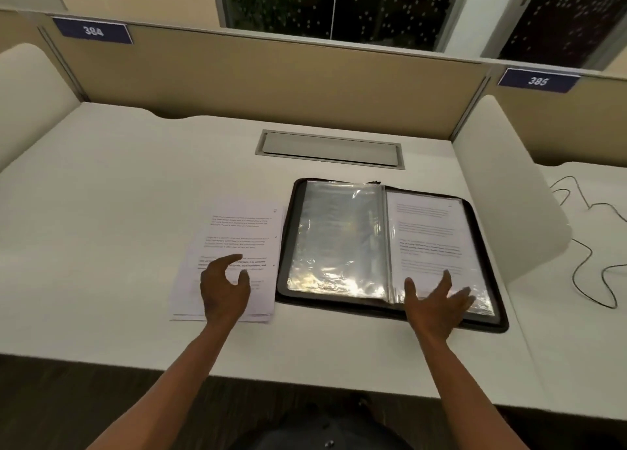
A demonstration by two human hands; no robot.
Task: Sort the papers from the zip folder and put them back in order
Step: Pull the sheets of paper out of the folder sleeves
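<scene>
White desk (101,185) between beige dividers carries one open zip folder (488,252) and, just left of it, one loose stack of printed papers (237,232). Two numbered signs, 384 (93,30) and 385 (537,81), sit on the back partition. One left hand (222,288) hovers over the stack, fingers loosely spread, gripping nothing; one right hand (437,302) lies spread and flat over the folder's right-hand sleeve.

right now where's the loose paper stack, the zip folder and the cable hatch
loose paper stack (237,236), head view, on the top sheet's printed upper half
zip folder (286,232), head view, on its dark left border
cable hatch (329,148), head view, on the grey lid
</scene>
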